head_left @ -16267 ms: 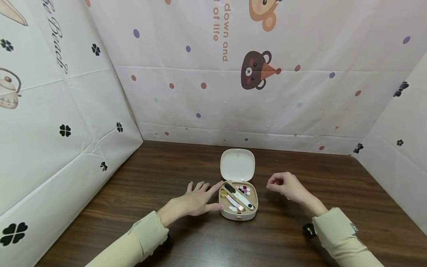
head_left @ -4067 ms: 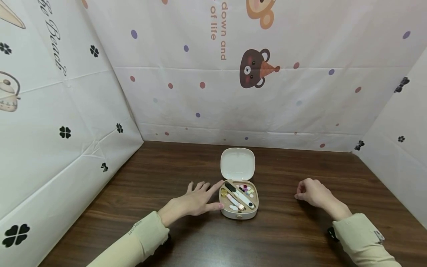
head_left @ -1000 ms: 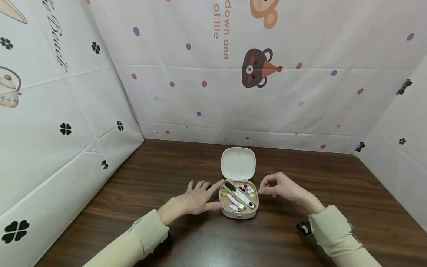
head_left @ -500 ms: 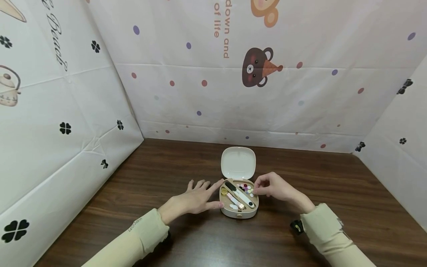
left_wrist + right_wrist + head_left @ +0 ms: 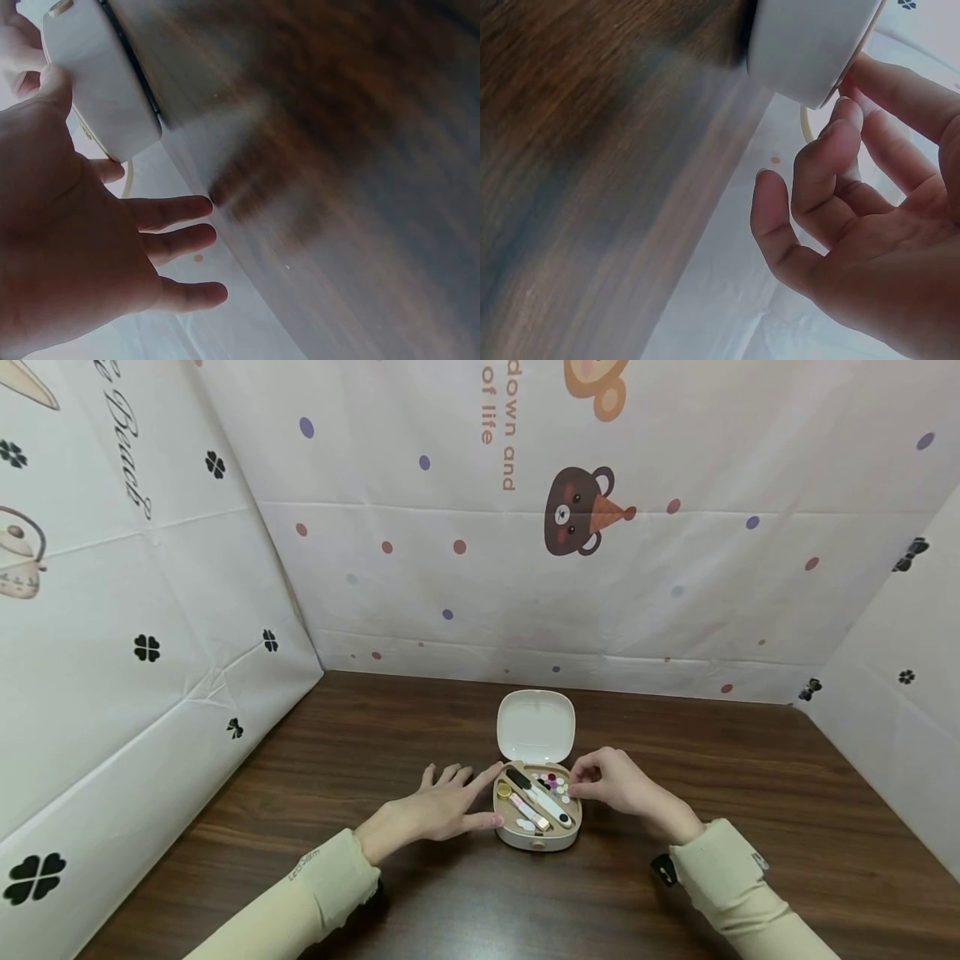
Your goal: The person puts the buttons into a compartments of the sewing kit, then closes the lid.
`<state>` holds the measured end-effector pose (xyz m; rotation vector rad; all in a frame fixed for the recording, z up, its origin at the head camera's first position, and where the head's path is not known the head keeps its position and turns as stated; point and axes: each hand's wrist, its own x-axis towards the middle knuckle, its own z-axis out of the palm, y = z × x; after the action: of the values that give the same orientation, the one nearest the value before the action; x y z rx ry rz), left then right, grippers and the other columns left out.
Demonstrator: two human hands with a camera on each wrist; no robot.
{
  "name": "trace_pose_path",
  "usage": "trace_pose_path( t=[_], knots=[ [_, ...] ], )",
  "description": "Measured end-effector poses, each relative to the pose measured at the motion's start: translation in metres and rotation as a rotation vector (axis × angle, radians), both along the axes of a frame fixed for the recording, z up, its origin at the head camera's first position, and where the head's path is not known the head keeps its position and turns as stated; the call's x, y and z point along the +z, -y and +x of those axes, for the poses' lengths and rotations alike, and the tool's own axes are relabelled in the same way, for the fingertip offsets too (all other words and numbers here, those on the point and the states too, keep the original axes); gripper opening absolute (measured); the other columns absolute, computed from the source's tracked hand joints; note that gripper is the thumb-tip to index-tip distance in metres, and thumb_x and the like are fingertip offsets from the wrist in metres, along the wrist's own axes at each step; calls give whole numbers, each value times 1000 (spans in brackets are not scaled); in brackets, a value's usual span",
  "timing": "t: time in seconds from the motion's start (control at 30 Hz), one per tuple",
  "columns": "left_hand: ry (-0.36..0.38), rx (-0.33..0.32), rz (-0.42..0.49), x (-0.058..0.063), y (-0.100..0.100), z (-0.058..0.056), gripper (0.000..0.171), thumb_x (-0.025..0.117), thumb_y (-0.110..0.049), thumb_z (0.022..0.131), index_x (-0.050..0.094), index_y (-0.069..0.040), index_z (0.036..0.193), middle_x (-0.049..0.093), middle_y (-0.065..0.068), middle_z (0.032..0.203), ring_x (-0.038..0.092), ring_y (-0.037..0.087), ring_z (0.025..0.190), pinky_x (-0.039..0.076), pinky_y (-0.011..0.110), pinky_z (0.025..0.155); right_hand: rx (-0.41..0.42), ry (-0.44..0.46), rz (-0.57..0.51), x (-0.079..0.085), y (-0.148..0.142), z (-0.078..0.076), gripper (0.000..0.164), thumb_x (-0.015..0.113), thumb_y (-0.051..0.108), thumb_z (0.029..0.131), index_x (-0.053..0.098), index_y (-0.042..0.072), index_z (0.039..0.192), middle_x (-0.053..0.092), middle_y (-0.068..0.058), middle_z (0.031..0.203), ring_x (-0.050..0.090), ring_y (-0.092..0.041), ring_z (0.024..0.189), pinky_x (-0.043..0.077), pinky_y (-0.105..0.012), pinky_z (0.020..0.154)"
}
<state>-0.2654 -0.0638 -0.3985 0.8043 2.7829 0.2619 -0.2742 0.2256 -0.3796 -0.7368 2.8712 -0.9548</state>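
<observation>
An open white box with a tan tray stands mid-table, its lid tipped back. In the tray lie a long black-and-white tool, a small gold round piece, a pinkish strip and several small coloured buttons. My left hand spreads its fingers, thumb and index finger touching the box's left side. My right hand bends over the right rim beside the buttons, thumb and index finger close together. In the right wrist view the box wall partly hides those fingertips; whether they pinch a button I cannot tell.
The dark wooden table spreads around the box. Behind it rises a white printed sheet, with another sheet along the left and one along the right.
My right hand was far right on the table and has come left to the box's right rim. Compared with the oldest frame, more pale buttons show in the tray. The left hand stays put.
</observation>
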Motion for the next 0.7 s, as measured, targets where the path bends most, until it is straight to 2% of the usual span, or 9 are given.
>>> trace_pose_path(
  t=[0.5, 0.63, 0.7],
  knots=[
    [-17, -7, -7, 2, 0, 0, 83, 37, -73, 89, 8, -33, 156, 37, 18, 152, 27, 36, 145, 16, 68, 111, -28, -79, -23, 13, 0, 5, 8, 71, 8, 85, 70, 12, 77, 59, 6, 66, 46, -3, 61, 39, -19, 56],
    [-50, -35, -2, 8, 1, -2, 83, 40, -71, 89, 14, -29, 156, 36, 18, 152, 26, 38, 145, 16, 67, 112, -91, -102, -74, 14, 1, 4, 4, 68, 12, 87, 70, 8, 87, 58, 3, 69, 49, -7, 63, 40, -20, 57],
    [-67, -41, 39, 14, 0, -4, 84, 42, -69, 90, 15, -25, 156, 35, 17, 153, 26, 38, 145, 16, 66, 113, -135, -132, -107, 15, 2, 3, 14, 68, 14, 89, 69, 4, 98, 60, -2, 76, 53, -11, 69, 43, -23, 61]
  ],
)
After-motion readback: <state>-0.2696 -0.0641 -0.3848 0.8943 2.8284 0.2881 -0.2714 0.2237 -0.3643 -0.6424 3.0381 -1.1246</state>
